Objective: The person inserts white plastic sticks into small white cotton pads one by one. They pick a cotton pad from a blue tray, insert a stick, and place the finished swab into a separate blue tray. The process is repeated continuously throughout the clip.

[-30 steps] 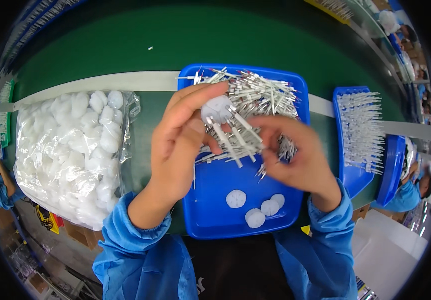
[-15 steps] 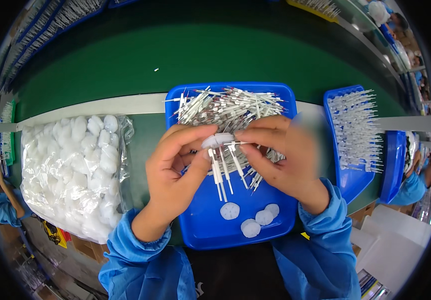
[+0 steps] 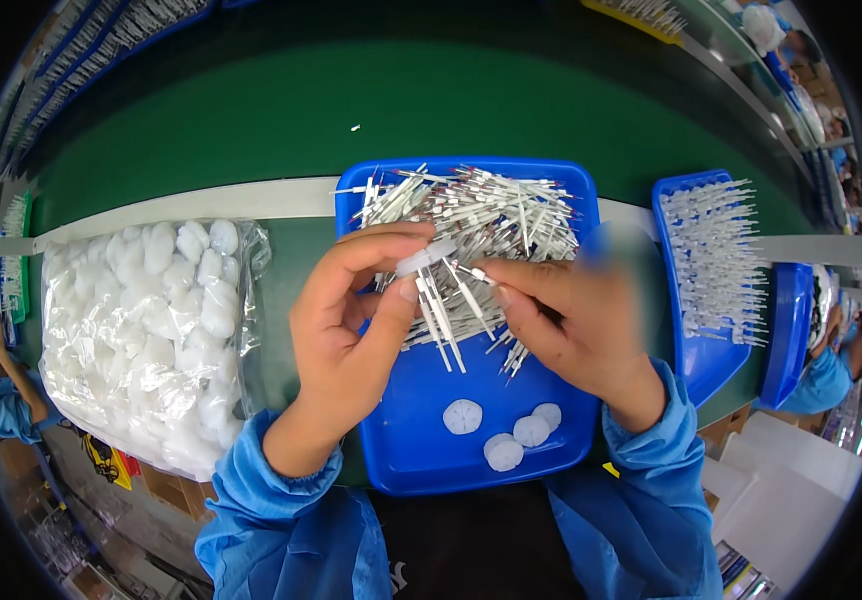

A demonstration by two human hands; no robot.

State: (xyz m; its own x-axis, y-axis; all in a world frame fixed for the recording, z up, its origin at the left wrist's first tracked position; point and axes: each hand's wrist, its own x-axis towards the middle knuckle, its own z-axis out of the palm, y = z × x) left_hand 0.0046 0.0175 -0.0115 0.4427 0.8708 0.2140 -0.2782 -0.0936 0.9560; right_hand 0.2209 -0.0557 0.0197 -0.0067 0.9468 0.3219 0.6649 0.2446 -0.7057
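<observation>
My left hand (image 3: 341, 325) pinches a round translucent white plastic disc (image 3: 425, 259) between thumb and fingers, above the middle of a blue tray (image 3: 421, 465). Several thin white rods with metal pin ends (image 3: 438, 318) hang down from it. To its right, my right hand (image 3: 581, 310) is closed on another white rod (image 3: 471, 272), whose far end points at the disc's rim; whether they touch I cannot tell. Below both hands, a loose disc (image 3: 463, 416) lies apart from a small group of discs (image 3: 504, 452). A heap of white rods (image 3: 511, 215) fills the tray's far half.
To the left lies a clear plastic bag (image 3: 141, 340) packed with white discs. A blue tray (image 3: 706, 365) on the right carries rows of upright rod assemblies (image 3: 716, 260). On the green table (image 3: 281, 110) sits a small white scrap (image 3: 356, 128). Co-workers' blue sleeves (image 3: 11, 405) show at the edges.
My right hand's fingertips have drawn back from the disc, and a rod now shows plainly between them. The disc has tilted and risen slightly in my left hand.
</observation>
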